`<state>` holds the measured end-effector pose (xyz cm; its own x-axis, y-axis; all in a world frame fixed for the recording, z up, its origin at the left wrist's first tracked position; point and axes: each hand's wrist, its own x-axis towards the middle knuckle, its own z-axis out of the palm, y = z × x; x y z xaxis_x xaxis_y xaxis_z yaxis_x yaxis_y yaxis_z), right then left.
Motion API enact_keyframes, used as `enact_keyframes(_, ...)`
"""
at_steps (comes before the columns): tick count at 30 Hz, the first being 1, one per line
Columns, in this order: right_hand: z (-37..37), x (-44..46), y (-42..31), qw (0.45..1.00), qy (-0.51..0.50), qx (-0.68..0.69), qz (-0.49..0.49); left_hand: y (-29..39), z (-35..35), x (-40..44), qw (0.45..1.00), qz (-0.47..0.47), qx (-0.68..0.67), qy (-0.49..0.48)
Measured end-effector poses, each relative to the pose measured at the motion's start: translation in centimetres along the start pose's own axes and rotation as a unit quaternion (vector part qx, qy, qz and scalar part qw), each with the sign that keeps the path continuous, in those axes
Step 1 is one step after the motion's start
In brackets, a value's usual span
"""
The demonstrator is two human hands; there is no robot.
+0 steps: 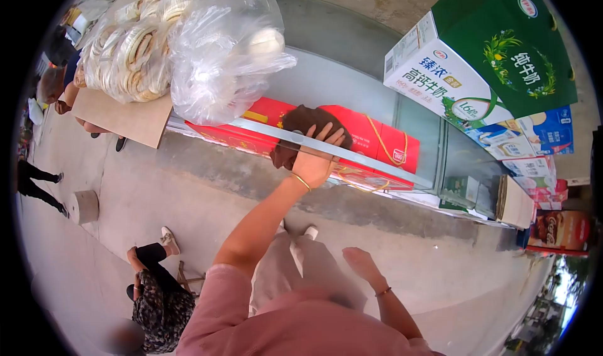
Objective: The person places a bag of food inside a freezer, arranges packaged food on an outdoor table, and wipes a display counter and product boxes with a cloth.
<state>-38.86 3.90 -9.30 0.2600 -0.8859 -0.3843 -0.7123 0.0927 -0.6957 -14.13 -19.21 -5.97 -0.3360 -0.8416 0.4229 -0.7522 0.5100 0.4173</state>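
My left hand (317, 158) presses a dark brown cloth (304, 120) over the metal-trimmed front edge of a glass display case (377, 161), with its fingers bent over the cloth. Inside the case, just under the glass, lies a red gift box (364, 130) with a gold cord handle; the cloth and my hand cover part of it. Low in front of my body hangs my right hand (364, 265), apart from the case. Its fingers are blurred, and no object shows in it.
Bagged flatbreads (129, 54) and a clear plastic bag (220, 61) sit on the left end over a cardboard sheet (122, 114). Milk cartons (452, 86) stand at the right. A seated person (160, 293) and a round stone block (85, 206) are on the left floor.
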Motion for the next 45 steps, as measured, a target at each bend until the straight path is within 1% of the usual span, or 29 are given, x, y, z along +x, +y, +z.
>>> enact_keyframes(1, 0.0, 0.3, 0.4, 0.999, -0.017, -0.025, -0.032, 0.4, -0.2, 0.1, 0.998, 0.040, 0.015, -0.039)
enact_keyframes(2, -0.8, 1.3, -1.3, 1.000, -0.022, 0.008, 0.019, 0.6, 0.0, 0.4, 0.997, 0.044, 0.023, -0.050)
enact_keyframes(3, -1.3, 2.4, -1.6, 1.000, -0.008, 0.004, -0.014, 0.8, 0.1, 0.6, 0.997, 0.046, 0.026, -0.054)
enact_keyframes(5, -3.5, 4.9, -5.0, 0.994, 0.060, 0.013, -0.095, 1.2, 0.4, 1.1, 0.991, 0.076, 0.072, -0.080)
enact_keyframes(6, -5.0, 6.2, -6.4, 0.993, 0.059, 0.014, -0.100, 1.2, 0.8, 1.1, 0.988, 0.082, 0.106, -0.079)
enact_keyframes(8, -7.6, 8.3, -8.8, 0.987, 0.091, 0.017, -0.129, 1.4, 0.3, 1.3, 0.992, 0.068, 0.079, -0.069)
enact_keyframes(9, -8.8, 9.1, -9.6, 0.987, 0.086, 0.019, -0.136, 1.4, -0.2, 1.3, 0.996, 0.054, 0.049, -0.060)
enact_keyframes(11, -11.1, 10.0, -10.2, 0.981, 0.083, -0.002, -0.178, 1.0, -1.4, 0.5, 0.995, 0.045, 0.053, -0.070)
enact_keyframes(14, -12.4, 10.0, -9.1, 0.985, 0.044, 0.011, -0.168, 0.5, -1.3, -1.1, 0.998, -0.060, 0.014, -0.002)
enact_keyframes(15, -12.5, 9.9, -8.4, 0.986, 0.031, 0.013, -0.160, 0.2, -1.0, -1.7, 0.998, -0.065, 0.020, -0.007)
enact_keyframes(17, -12.4, 9.8, -6.3, 0.983, 0.014, -0.001, -0.182, -0.3, -0.5, -1.8, 0.988, -0.148, 0.046, 0.003)
enact_keyframes(18, -12.3, 9.3, -5.1, 0.980, -0.002, -0.024, -0.197, -0.3, -0.1, -1.1, 0.985, -0.161, 0.047, 0.041)
enact_keyframes(19, -12.2, 9.1, -3.9, 0.982, -0.004, -0.016, -0.190, -0.5, 0.6, -0.2, 0.985, -0.160, 0.047, 0.030)
enact_keyframes(21, -12.1, 8.3, -2.6, 0.985, -0.046, -0.009, -0.168, -0.5, 2.7, 0.6, 0.978, -0.186, 0.028, 0.084)
enact_keyframes(23, -12.2, 7.3, -1.5, 0.987, -0.056, 0.006, -0.150, -0.1, 3.0, 0.0, 0.976, -0.166, -0.026, 0.137)
enact_keyframes(24, -12.2, 7.2, -0.8, 0.987, -0.065, 0.004, -0.149, 1.0, 2.5, -0.5, 0.980, -0.159, 0.015, 0.122)
enact_keyframes(25, -12.2, 7.1, -0.2, 0.986, -0.076, 0.002, -0.149, 2.1, 2.8, -1.1, 0.980, -0.160, 0.018, 0.121)
enact_keyframes(27, -12.4, 6.7, 0.9, 0.986, -0.076, 0.001, -0.148, 4.2, 4.7, -2.2, 0.943, -0.253, 0.013, 0.216)
enact_keyframes(28, -12.6, 6.4, 1.6, 0.987, -0.075, -0.005, -0.142, 5.3, 7.2, -3.0, 0.912, -0.332, -0.016, 0.240)
enact_keyframes(29, -12.8, 6.1, 2.2, 0.986, -0.079, -0.006, -0.145, 6.8, 8.8, -2.5, 0.910, -0.335, -0.013, 0.242)
enact_keyframes(31, -13.3, 5.8, 3.3, 0.989, -0.090, -0.018, -0.117, 9.6, 11.8, -0.5, 0.809, -0.408, -0.117, 0.408)
enact_keyframes(33, -13.8, 5.1, 4.3, 0.990, -0.093, -0.016, -0.109, 13.0, 14.6, 0.6, 0.765, -0.445, -0.191, 0.426)
enact_keyframes(35, -14.4, 4.7, 5.6, 0.990, -0.096, -0.015, -0.098, 16.6, 18.0, 1.1, 0.746, -0.479, -0.237, 0.397)
enact_keyframes(37, -14.7, 4.1, 7.4, 0.993, -0.079, -0.031, -0.086, 20.6, 21.2, 0.3, 0.741, -0.497, -0.352, 0.284)
enact_keyframes(39, -15.0, 3.8, 9.3, 0.991, -0.093, -0.068, -0.070, 24.1, 23.2, 0.2, 0.753, -0.448, -0.410, 0.252)
enact_keyframes(40, -15.1, 3.6, 10.2, 0.987, -0.108, -0.102, -0.057, 24.7, 24.3, 0.3, 0.751, -0.450, -0.411, 0.254)
enact_keyframes(42, -15.5, 3.1, 10.7, 0.986, -0.119, -0.112, -0.035, 25.0, 26.6, -0.1, 0.651, -0.506, -0.519, 0.226)
enact_keyframes(43, -15.8, 3.0, 10.9, 0.985, -0.127, -0.120, -0.016, 24.4, 27.0, -0.1, 0.647, -0.509, -0.519, 0.231)
enact_keyframes(45, -15.6, 2.5, 12.4, 0.988, -0.117, -0.101, -0.026, 19.5, 24.7, 0.5, 0.571, -0.509, -0.532, 0.363)
